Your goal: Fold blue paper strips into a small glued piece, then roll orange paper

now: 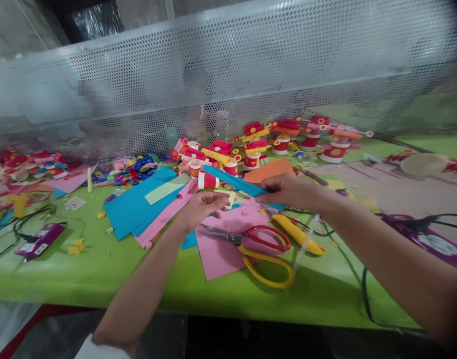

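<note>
My right hand (284,192) pinches a blue paper strip (232,180) between thumb and fingers. The strip slants up to the left above the work surface. My left hand (208,203) is below the strip's left part, fingers loosely stretched and seemingly holding nothing. A pale yellow paper piece (230,196) shows just past its fingertips; I cannot tell whether they touch. Under both hands lies a pink sheet (217,257). Scissors (236,239) with one red and one yellow handle rest on it, beside a yellow tool (299,237), perhaps a cutter.
Blue sheets (127,212) lie left, with a pale green strip (164,189) on top. Behind stand several red-and-white paper cup models (251,160) before a perforated metal panel (146,89). Purple power strips (41,242) with cords lie at both sides of the green table (138,279).
</note>
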`<state>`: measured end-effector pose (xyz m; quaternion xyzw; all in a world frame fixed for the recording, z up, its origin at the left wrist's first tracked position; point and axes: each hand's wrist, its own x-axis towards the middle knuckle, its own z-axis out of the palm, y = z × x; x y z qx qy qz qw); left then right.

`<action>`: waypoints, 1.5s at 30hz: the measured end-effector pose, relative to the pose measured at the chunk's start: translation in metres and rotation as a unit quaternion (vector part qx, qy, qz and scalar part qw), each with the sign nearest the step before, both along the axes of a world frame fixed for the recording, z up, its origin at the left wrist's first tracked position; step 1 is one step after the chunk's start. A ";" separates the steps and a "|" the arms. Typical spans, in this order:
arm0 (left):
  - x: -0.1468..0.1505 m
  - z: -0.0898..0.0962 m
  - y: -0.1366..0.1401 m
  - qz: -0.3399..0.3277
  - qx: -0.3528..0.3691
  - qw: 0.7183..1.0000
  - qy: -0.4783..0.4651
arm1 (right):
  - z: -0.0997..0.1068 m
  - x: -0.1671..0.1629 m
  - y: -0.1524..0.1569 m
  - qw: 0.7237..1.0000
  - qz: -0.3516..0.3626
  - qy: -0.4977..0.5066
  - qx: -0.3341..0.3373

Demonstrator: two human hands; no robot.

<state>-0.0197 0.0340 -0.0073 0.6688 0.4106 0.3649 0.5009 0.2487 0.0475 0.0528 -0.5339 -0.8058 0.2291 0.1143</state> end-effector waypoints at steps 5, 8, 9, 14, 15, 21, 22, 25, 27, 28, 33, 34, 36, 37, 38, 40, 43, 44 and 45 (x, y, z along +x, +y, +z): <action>0.019 -0.004 -0.015 0.028 -0.058 0.984 -0.169 | -0.016 -0.026 -0.033 0.986 0.013 0.164 -0.037; 0.019 -0.004 -0.016 0.076 -0.066 0.977 -0.186 | -0.023 -0.030 -0.033 0.974 0.052 0.209 -0.069; 0.018 -0.003 -0.016 0.091 -0.067 0.976 -0.186 | -0.024 -0.029 -0.032 0.970 0.062 0.222 -0.081; 0.011 0.002 -0.015 0.108 -0.074 0.976 -0.172 | -0.020 -0.015 -0.026 0.961 0.042 0.256 -0.099; 0.011 0.002 -0.016 0.106 -0.072 0.976 -0.175 | -0.017 -0.012 -0.026 0.957 0.024 0.273 -0.090; 0.013 0.001 -0.015 0.132 -0.050 0.973 -0.183 | 0.024 0.013 -0.052 0.885 -0.091 0.437 0.135; 0.013 0.001 -0.015 0.133 -0.049 0.972 -0.185 | 0.031 0.017 -0.057 0.871 -0.095 0.452 0.167; 0.014 0.002 -0.015 0.127 -0.042 0.975 -0.178 | 0.047 0.024 -0.072 0.827 -0.135 0.498 0.221; 0.015 0.003 -0.017 0.134 -0.033 0.976 -0.168 | 0.050 0.025 -0.079 0.788 -0.161 0.548 0.228; 0.015 0.004 -0.017 0.140 -0.028 0.976 -0.163 | 0.048 0.023 -0.083 0.775 -0.165 0.571 0.214; 0.015 0.005 -0.018 0.141 -0.047 0.976 -0.160 | 0.007 0.001 -0.100 0.758 -0.147 0.627 0.098; 0.015 0.005 -0.019 0.132 -0.057 0.976 -0.165 | -0.005 -0.004 -0.103 0.752 -0.155 0.636 0.081; 0.015 0.005 -0.020 0.111 -0.081 0.976 -0.172 | -0.030 -0.015 -0.106 0.743 -0.180 0.644 0.021; 0.015 0.005 -0.021 0.101 -0.094 0.975 -0.173 | -0.042 -0.020 -0.106 0.746 -0.185 0.639 -0.013; 0.016 0.006 -0.022 0.092 -0.107 0.975 -0.173 | -0.052 -0.024 -0.103 0.748 -0.187 0.636 -0.035; 0.018 0.008 -0.026 0.084 -0.130 0.973 -0.173 | -0.065 -0.029 -0.096 0.758 -0.175 0.625 -0.069; 0.024 0.014 -0.035 0.075 -0.142 0.970 -0.183 | -0.070 -0.032 -0.080 0.767 -0.152 0.613 -0.114; 0.027 0.015 -0.039 0.073 -0.142 0.968 -0.193 | -0.069 -0.032 -0.076 0.768 -0.145 0.612 -0.124; 0.031 0.017 -0.043 0.072 -0.144 0.965 -0.206 | -0.068 -0.032 -0.073 0.768 -0.139 0.612 -0.130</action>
